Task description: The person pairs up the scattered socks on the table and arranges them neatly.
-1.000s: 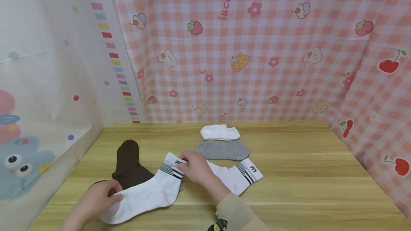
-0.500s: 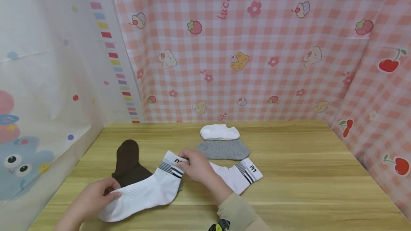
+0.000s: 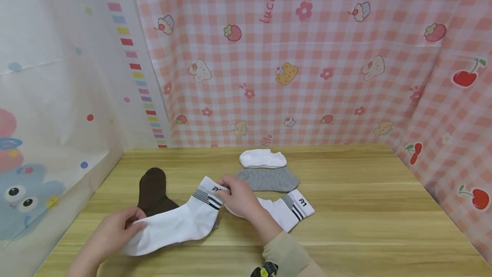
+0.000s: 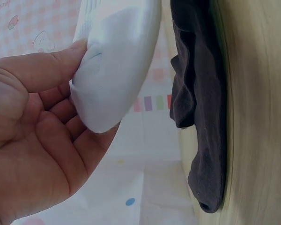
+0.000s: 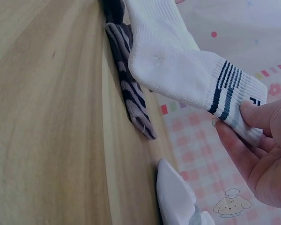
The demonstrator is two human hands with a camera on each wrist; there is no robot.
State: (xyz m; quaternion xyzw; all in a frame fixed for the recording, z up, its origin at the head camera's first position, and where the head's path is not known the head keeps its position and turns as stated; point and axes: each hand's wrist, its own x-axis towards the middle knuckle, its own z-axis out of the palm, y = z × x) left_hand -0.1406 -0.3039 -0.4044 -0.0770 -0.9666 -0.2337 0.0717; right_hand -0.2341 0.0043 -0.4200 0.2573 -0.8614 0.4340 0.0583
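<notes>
A white crew sock (image 3: pixel 180 223) with dark cuff stripes and a small black logo is stretched between both hands, raised off the table as the wrist views show. My left hand (image 3: pixel 111 234) pinches its toe end between thumb and fingers. At the cuff, my right hand (image 3: pixel 242 198) grips the ribbed edge, thumb on top. Beneath the sock lies a dark brown sock (image 3: pixel 153 191), partly covered. In the right wrist view a striped grey and black sock (image 5: pixel 131 89) also lies under it. A matching white striped sock (image 3: pixel 294 213) rests to the right, partly behind my right forearm.
Farther back on the wooden table (image 3: pixel 365 208) lie a grey ankle sock (image 3: pixel 269 180) and a white low-cut sock (image 3: pixel 263 158), one behind the other. A pink checked curtain (image 3: pixel 284 97) hangs behind the table, and a white printed curtain (image 3: pixel 69 97) closes the left side.
Both hands have lifted the white crew sock slightly and moved it a little away from the table's front edge. The other socks have stayed in place.
</notes>
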